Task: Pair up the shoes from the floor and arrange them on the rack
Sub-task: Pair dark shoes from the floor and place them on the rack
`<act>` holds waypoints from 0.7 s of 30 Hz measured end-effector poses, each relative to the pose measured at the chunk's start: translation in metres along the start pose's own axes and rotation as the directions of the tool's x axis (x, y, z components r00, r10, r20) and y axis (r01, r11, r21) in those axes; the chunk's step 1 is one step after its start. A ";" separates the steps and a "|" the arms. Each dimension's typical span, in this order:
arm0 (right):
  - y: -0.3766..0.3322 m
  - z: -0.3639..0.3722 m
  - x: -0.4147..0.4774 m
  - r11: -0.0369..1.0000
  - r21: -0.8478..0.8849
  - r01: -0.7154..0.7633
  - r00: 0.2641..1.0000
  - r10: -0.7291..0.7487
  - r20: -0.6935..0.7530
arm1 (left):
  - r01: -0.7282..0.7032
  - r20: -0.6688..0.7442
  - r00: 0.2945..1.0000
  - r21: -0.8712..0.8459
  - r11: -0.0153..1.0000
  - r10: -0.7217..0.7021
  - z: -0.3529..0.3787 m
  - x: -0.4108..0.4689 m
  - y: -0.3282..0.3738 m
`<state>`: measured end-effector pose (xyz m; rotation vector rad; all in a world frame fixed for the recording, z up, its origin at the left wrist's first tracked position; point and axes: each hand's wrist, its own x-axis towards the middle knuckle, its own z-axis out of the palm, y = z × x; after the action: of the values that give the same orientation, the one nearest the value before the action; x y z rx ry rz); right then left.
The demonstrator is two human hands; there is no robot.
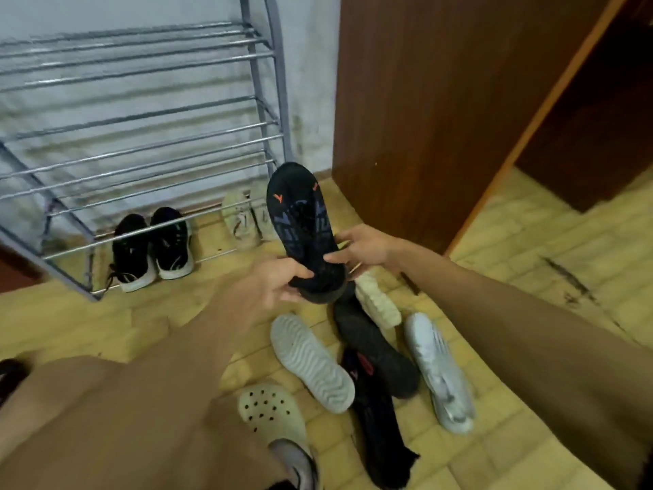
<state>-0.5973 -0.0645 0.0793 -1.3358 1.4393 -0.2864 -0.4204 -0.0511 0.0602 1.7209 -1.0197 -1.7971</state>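
Both hands hold a black shoe [302,221] with orange marks, sole up, toe pointing away, above the floor. My left hand [272,281] grips its heel from below and my right hand [360,247] pinches its right side. A grey metal rack [141,136] stands at the left. Two black sneakers with white soles [152,247] sit side by side on its bottom rails, and a pale pair [243,219] sits to their right. Loose on the floor lie a white shoe sole up [311,362], two black shoes [374,351] [378,426], a grey sneaker [438,369], a cream shoe [376,300] and a cream clog [272,415].
A brown wooden cabinet [441,118] stands right behind the held shoe, its side open toward a dark gap at the far right. The floor is yellow tile [530,277] with a dark smear at the right. The rack's upper shelves hold nothing visible.
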 end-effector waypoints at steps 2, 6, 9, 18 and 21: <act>0.031 -0.004 -0.006 0.999 0.005 -0.041 0.999 0.041 -0.013 | 0.046 -0.008 0.999 -0.001 0.999 -0.046 0.021 0.003 -0.017; 0.105 0.000 -0.019 0.979 0.110 -0.170 0.977 0.182 -0.111 | 0.191 0.083 0.978 0.019 0.981 -0.192 0.040 0.003 -0.052; 0.162 0.017 -0.027 0.952 0.079 -0.295 0.943 0.303 -0.137 | 0.323 0.169 0.934 -0.017 0.946 -0.315 0.040 0.005 -0.076; 0.258 0.079 -0.018 0.804 -0.378 -0.459 0.885 0.375 -0.277 | 0.387 0.131 0.914 -0.002 0.922 -0.384 0.046 0.009 -0.108; 0.269 0.096 -0.009 0.732 -0.448 -0.513 0.858 0.436 -0.270 | 0.347 0.085 0.932 0.078 0.935 -0.353 0.035 0.009 -0.107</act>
<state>-0.6708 0.0782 -0.1573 -1.3024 2.0219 0.3777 -0.4379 0.0162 -0.0285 1.9701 -0.8520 -2.1063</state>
